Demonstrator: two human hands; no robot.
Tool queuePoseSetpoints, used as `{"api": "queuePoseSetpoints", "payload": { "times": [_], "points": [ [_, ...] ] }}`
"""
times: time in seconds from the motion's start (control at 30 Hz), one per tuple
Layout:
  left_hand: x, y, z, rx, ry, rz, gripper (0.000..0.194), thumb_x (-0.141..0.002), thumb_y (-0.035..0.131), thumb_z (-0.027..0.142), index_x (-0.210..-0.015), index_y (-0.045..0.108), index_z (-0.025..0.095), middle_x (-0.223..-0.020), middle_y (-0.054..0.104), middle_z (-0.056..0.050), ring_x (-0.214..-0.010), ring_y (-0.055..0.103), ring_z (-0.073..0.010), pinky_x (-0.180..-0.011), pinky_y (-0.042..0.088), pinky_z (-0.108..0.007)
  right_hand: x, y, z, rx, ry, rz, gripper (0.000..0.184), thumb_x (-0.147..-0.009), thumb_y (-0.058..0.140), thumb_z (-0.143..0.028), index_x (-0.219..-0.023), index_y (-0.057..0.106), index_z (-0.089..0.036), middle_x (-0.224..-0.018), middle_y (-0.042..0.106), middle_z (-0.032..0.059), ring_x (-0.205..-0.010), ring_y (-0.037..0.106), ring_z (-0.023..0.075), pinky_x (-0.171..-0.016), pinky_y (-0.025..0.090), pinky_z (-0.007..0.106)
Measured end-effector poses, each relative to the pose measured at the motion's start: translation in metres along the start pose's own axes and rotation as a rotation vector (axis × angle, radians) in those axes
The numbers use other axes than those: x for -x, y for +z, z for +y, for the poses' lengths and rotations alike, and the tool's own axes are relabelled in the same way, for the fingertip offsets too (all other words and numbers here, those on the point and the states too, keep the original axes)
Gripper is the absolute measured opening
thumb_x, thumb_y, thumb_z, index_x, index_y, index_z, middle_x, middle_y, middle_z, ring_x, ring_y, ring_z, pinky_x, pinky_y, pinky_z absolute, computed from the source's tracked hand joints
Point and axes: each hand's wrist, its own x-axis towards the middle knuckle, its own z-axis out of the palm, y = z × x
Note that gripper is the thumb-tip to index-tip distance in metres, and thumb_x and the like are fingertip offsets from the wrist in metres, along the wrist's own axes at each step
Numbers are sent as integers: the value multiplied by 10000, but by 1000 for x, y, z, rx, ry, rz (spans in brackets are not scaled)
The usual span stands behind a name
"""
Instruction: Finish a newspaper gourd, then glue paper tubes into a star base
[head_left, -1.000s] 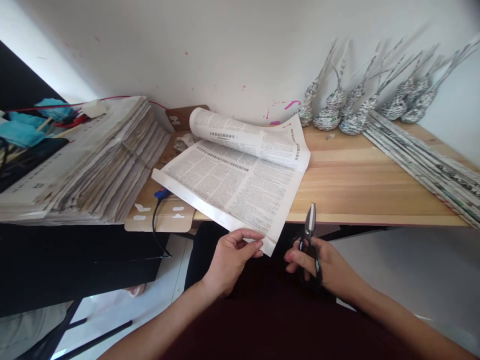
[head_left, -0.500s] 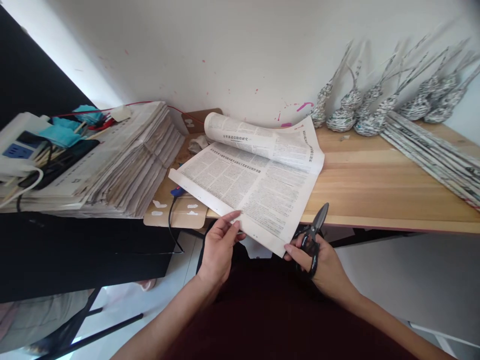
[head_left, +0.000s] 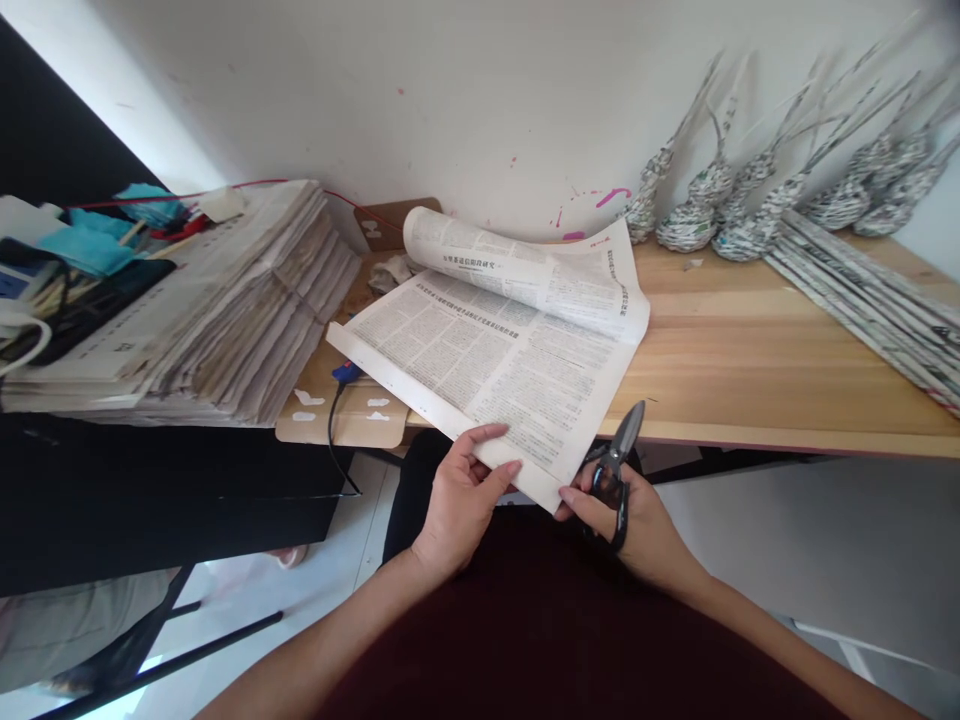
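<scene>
The paper (head_left: 465, 350) lies up and to the left of my right hand (head_left: 649, 530), with its bottom corner right at my thumb. It sits at the centre of the frame, mostly on the desk (head_left: 742, 370), its near part jutting out past the front edge. That near edge slants from the centre left down to the bottom corner at the lower centre, and my 2 hands meet it along the lower half. My left hand (head_left: 457, 505) pinches the edge, thumb and index finger on the printed face; I cannot tell how the fingers underneath lie. My right hand is the nearer 1 to the corner: its thumb presses there, while the same hand carries the scissors (head_left: 628, 430), handles among the fingers. The 2 blades look closed together and point up and a little right, roughly in line with the paper's right side and just beside it, apart from the sheet.

The far part of the paper rolls back over itself towards the wall (head_left: 465, 90). At the left of the frame stands a thick stack (head_left: 255, 300), with a card (head_left: 341, 425) between it and my left hand. At the upper right are the gourd shapes (head_left: 690, 212), with rods (head_left: 862, 300) beside them.
</scene>
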Motion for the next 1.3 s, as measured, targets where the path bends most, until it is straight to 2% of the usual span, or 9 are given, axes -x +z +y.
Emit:
{"api": "queuePoseSetpoints", "payload": {
  "times": [0.13, 0.23, 0.33, 0.43, 0.53, 0.77, 0.97, 1.3],
  "points": [
    [2, 1, -1, -45, -6, -10, 535, -756, 796, 293, -1233, 574, 199, -930, 720, -32, -816, 665, -146, -749, 586, -274, 9, -17, -6, 58, 54, -97, 349, -825, 686, -491, -816, 456, -229, -630, 632, -17, -589, 568, 146, -597, 417, 291],
    [4, 0, 1, -54, -19, -16, 550, -752, 800, 283, -1244, 569, 206, -956, 725, -39, -865, 679, -159, -786, 585, -281, 21, -44, 0, 134, 144, -225, 380, -824, 689, -511, -777, 452, -217, -625, 520, -48, -537, 471, 107, -525, 343, 255],
    [5, 1, 2, -59, -15, -6, 547, -746, 804, 276, -1237, 575, 202, -962, 724, -40, -861, 680, -157, -780, 588, -276, 31, -70, 8, 251, 182, -335, 414, -829, 691, -519, -739, 436, -207, -637, 413, -57, -564, 345, 92, -519, 255, 243],
    [5, 2, 2, -35, -8, 4, 552, -734, 809, 270, -1229, 576, 194, -971, 722, -41, -828, 678, -149, -756, 596, -274, 36, -80, 7, 299, 206, -429, 416, -841, 681, -531, -746, 438, -206, -652, 328, -60, -595, 277, 100, -537, 229, 252],
    [5, 3, 4, -20, -19, -8, 561, -732, 810, 262, -1233, 568, 189, -953, 720, -41, -807, 678, -144, -753, 603, -280, 32, -74, -1, 317, 203, -493, 423, -850, 658, -566, -758, 457, -205, -674, 330, -52, -617, 283, 109, -563, 256, 256],
    [5, 3, 8, -40, -19, -6, 575, -719, 818, 268, -1230, 570, 177, -906, 705, -30, -768, 677, -143, -705, 611, -274, 19, -52, -19, 394, 224, -452, 528, -785, 650, -697, -729, 459, -208, -640, 345, -50, -592, 302, 107, -549, 297, 252],
    [5, 5, 8, -54, -22, -17, 563, -725, 818, 275, -1225, 574, 188, -909, 707, -19, -756, 666, -121, -695, 603, -237, 20, -50, -25, 420, 243, -437, 532, -788, 645, -692, -706, 443, -207, -638, 349, -44, -592, 302, 109, -537, 285, 253],
    [5, 2, 6, -65, -18, -17, 580, -722, 817, 290, -1242, 583, 184, -846, 695, -10, -719, 650, -120, -701, 603, -254, 19, -49, -28, 452, 259, -425, 586, -762, 641, -731, -665, 389, -210, -622, 342, -44, -566, 292, 102, -502, 243, 253]
  ]
}}
